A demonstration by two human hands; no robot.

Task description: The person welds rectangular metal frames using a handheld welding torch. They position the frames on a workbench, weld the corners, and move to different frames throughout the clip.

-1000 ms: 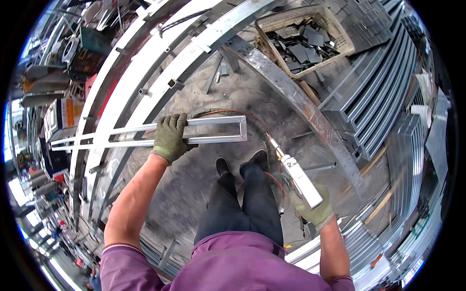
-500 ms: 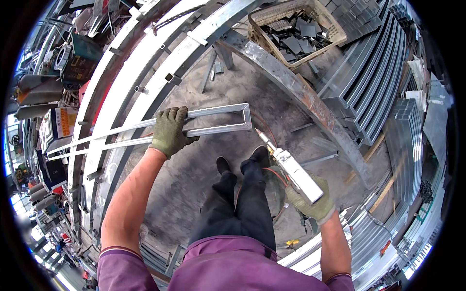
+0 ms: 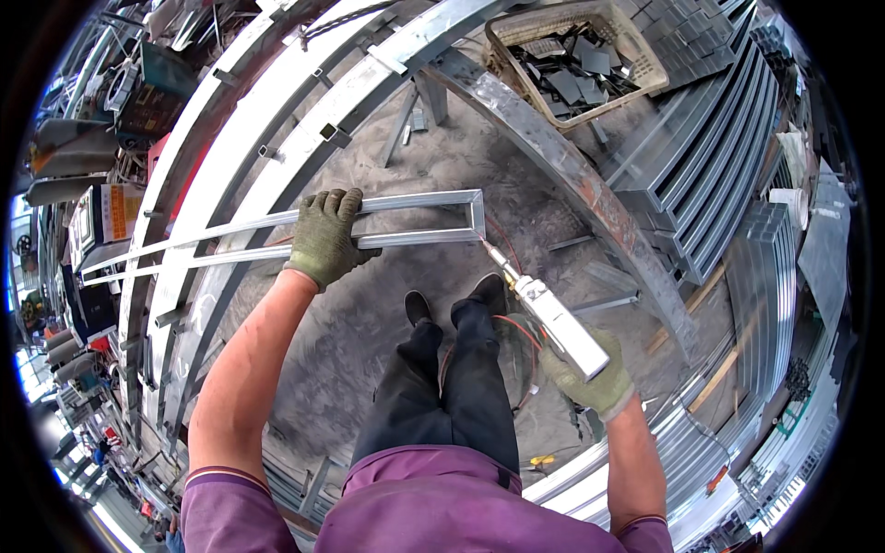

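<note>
I have the left hand [image 3: 324, 241] clasped round the metal frame [image 3: 419, 237], seemingly to steady its end beyond the steel beam [image 3: 358, 101]; the right hand [image 3: 595, 376] grips the white welding torch [image 3: 562, 327], nozzle [image 3: 499, 257] angled at the frame's corner.

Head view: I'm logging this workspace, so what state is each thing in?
Left gloved hand: closed around the narrow metal frame.
Right gloved hand: gripping the white handheld torch.
Narrow metal frame: held; right end closed, left end unclear.
White handheld torch: nozzle at the frame's lower right corner; whether touching or running, unclear.
Plastic crate: open-topped, partly filled.
Dark flat pieces: jumbled in the crate.
Metal profiles: stacked at right.
</note>
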